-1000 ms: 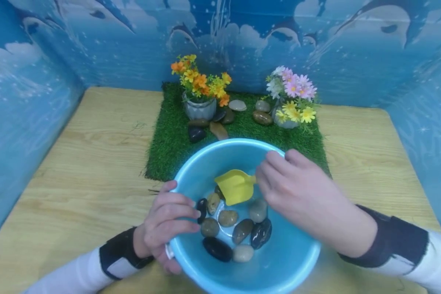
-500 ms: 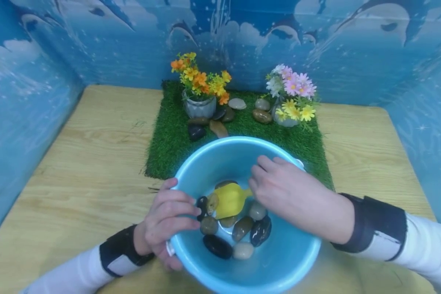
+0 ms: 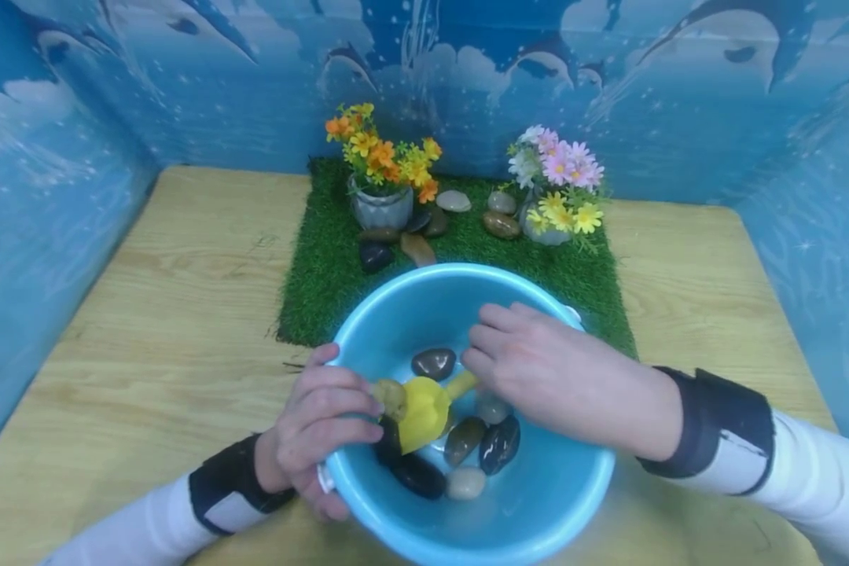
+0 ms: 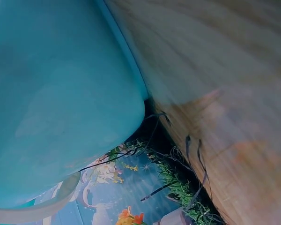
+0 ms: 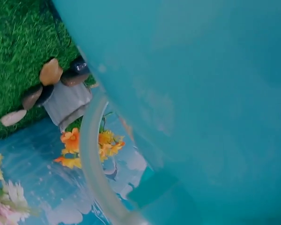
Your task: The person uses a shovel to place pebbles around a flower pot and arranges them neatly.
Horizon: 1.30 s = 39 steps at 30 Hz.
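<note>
In the head view my left hand (image 3: 328,417) grips the left rim of a light blue bucket (image 3: 594,503), fingers over the edge and thumb outside. My right hand (image 3: 538,354) reaches inside and holds a yellow toy shovel (image 3: 424,413) by its handle. The shovel's blade lies among the stones at the left, close to my left fingertips. A tan stone (image 3: 391,398) sits at the blade's left edge. A brown stone (image 3: 434,363) lies behind it, and a black stone (image 3: 419,475) and a pale stone (image 3: 466,483) lie in front. The wrist views show mostly the bucket's wall (image 4: 61,93).
Behind the bucket, a grass mat (image 3: 318,291) bears an orange-flowered pot (image 3: 382,208), a pink-and-yellow-flowered pot (image 3: 548,224) and several stones. The bucket's pale handle (image 5: 91,154) curves past in the right wrist view. A dolphin-print backdrop (image 3: 439,94) surrounds the wooden table (image 3: 184,314).
My right hand has lowered the shovel and brought it leftward, uncovering the brown stone at the back. The tan stone has shifted left towards my left fingers. My left hand has kept its place.
</note>
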Motion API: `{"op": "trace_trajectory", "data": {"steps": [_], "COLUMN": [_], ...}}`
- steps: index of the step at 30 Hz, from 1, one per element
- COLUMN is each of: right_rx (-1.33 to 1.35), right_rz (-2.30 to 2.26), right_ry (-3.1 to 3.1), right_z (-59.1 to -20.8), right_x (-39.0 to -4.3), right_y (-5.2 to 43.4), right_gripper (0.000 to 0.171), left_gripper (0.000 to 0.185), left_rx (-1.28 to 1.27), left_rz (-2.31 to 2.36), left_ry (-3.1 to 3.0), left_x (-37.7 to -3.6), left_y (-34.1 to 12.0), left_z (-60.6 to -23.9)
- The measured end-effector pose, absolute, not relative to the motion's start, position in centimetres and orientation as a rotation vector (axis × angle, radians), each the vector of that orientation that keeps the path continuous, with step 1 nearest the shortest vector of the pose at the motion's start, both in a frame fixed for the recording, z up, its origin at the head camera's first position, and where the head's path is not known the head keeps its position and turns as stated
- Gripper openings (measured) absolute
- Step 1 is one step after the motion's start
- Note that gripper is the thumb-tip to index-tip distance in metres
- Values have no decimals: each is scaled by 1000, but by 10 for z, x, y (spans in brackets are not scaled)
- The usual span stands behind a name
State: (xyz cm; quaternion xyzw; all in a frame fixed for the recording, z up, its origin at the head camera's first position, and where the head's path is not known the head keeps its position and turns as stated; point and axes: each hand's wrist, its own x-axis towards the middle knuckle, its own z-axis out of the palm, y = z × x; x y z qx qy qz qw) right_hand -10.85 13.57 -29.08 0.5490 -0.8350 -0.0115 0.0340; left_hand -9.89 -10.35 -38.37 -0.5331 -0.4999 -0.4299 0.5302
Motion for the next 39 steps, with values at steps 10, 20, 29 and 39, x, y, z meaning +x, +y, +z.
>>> {"op": "trace_trajectory", "data": {"steps": [10,20,29,39], "right_rx": [1699,1711,1718,1670], "right_rz": [167,330,348,442], "right_ry": [-2540,-2534,-2534,-2533], "right_z": [-271,-277,-277,-279], "right_x": [-112,-126,-127,-125], "right_y": [159,177,170,160], "right_gripper": [27,34,31,33], "left_gripper": [55,57,56,59], "left_rx": [-1255,-1248,-1240,-1257], "left_rz": [-1020,-1028,-1035,-1066], "left_ry": [-1200,-1245,-1222,-1260], "left_x": [-99,-98,-100,-98], "left_y": [-101,-105,-104,-112], "left_z": [-380,-384,-380,-401]}}
